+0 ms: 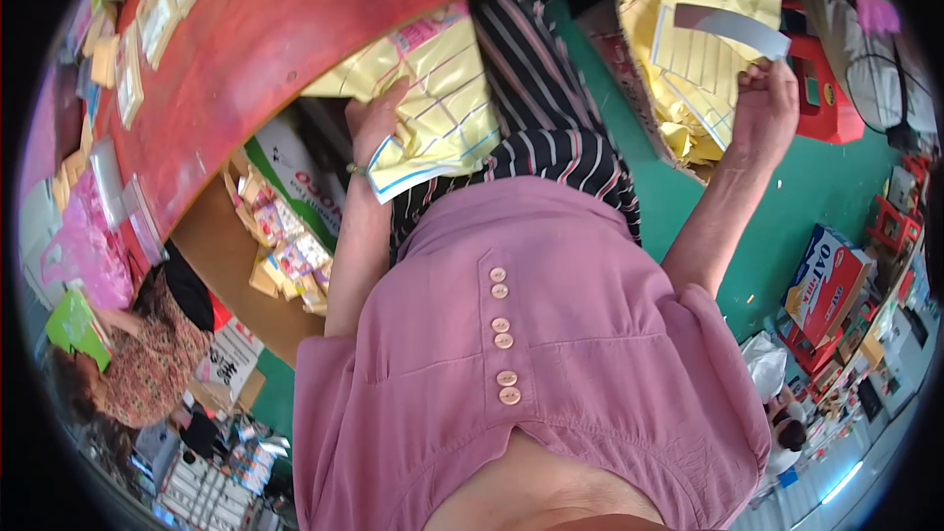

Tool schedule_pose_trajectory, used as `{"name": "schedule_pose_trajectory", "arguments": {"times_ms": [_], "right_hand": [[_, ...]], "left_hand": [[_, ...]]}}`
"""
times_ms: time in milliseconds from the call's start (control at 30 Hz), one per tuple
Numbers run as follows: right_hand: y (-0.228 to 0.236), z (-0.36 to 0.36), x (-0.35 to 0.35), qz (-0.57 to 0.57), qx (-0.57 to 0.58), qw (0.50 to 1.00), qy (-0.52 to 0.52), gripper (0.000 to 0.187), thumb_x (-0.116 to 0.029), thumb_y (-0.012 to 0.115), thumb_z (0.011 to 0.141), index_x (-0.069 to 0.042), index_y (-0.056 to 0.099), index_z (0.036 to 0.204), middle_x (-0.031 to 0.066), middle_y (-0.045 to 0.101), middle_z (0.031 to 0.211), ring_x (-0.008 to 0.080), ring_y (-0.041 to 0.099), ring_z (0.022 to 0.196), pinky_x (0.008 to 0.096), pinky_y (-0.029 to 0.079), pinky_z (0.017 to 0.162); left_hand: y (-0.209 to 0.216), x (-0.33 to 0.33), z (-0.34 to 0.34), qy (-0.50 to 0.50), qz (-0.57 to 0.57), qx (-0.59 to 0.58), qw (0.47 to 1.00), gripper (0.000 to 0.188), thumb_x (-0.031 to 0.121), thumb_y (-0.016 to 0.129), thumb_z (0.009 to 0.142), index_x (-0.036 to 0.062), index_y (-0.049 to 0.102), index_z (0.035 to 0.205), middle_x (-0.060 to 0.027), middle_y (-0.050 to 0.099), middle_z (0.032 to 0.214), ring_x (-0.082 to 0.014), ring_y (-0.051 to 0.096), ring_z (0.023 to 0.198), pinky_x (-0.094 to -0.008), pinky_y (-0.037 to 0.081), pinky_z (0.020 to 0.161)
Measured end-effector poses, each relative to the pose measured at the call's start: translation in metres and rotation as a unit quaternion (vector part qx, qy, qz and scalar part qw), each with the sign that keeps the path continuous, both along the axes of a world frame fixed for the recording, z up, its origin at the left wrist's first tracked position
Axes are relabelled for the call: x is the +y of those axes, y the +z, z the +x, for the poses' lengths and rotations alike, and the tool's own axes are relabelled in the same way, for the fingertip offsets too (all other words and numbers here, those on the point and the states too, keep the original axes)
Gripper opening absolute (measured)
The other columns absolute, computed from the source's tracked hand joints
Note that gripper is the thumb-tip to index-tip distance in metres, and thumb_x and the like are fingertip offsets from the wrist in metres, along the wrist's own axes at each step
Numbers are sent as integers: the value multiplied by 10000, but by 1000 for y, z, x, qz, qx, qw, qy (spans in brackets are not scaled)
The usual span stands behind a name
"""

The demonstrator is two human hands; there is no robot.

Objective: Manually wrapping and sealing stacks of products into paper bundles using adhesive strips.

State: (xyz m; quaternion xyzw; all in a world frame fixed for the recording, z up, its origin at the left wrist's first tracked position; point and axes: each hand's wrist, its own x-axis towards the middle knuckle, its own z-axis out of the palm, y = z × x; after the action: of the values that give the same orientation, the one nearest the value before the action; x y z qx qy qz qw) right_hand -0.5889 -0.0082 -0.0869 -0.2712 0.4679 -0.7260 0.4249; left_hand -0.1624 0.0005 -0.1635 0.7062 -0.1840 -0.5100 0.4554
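Right hand (767,110) pinching near end of grey strip (723,28); strip extending leftward from fingertips, long axis running crosswise, overlying yellow sheets (688,59) in cardboard box (626,72). Left hand (376,126) clamping yellow wrapper (447,79), thumb on top, other fingers hiding; wrapper spreading rightward. Pink printed patch (421,34) showing beyond thumb; bold lettering marking red-and-blue carton (824,285) below right fingers.

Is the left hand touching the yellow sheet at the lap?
Touching: the head view shows the left hand holding the yellow sheet, thumb on top.

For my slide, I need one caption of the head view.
Left hand holds a yellow lined sheet; right hand holds a grey strip over a carton.
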Motion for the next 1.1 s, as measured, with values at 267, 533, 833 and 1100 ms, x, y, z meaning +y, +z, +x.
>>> {"name": "schedule_pose_trajectory", "arguments": {"times_ms": [267,533,833,1100], "right_hand": [[21,30,7,11,14,1000,-11,68,-77,600,917,-21,637,931,66,622,820,140,559,710,254,457,682],[38,38,4,6,29,1000,5,67,-91,613,913,-34,643,930,51,630,818,138,562,709,257,450,676],[46,40,15,-13,68,998,2,72,-74,606,915,-20,640,948,46,615,801,133,562,709,253,448,675],[71,28,30,-55,99,993,-26,75,-79,636,891,-12,648,923,36,637,773,97,560,685,234,443,680]], "left_hand": [[-35,30,76,-167,40,66,983,529,257,686,862,-30,532,1279,-91,597,1206,-160,560,1084,-286,439,911],[-28,43,70,22,-49,102,993,427,27,747,773,-38,572,1157,-109,633,1079,-173,625,890,-270,501,755],[-16,-9,19,-214,-56,-184,958,464,100,788,735,-25,591,1137,-88,672,1050,-158,633,894,-295,490,804],[-22,24,44,-88,-93,109,986,443,-13,712,777,-26,554,1191,-94,660,1019,-184,638,865,-293,509,765]]}}
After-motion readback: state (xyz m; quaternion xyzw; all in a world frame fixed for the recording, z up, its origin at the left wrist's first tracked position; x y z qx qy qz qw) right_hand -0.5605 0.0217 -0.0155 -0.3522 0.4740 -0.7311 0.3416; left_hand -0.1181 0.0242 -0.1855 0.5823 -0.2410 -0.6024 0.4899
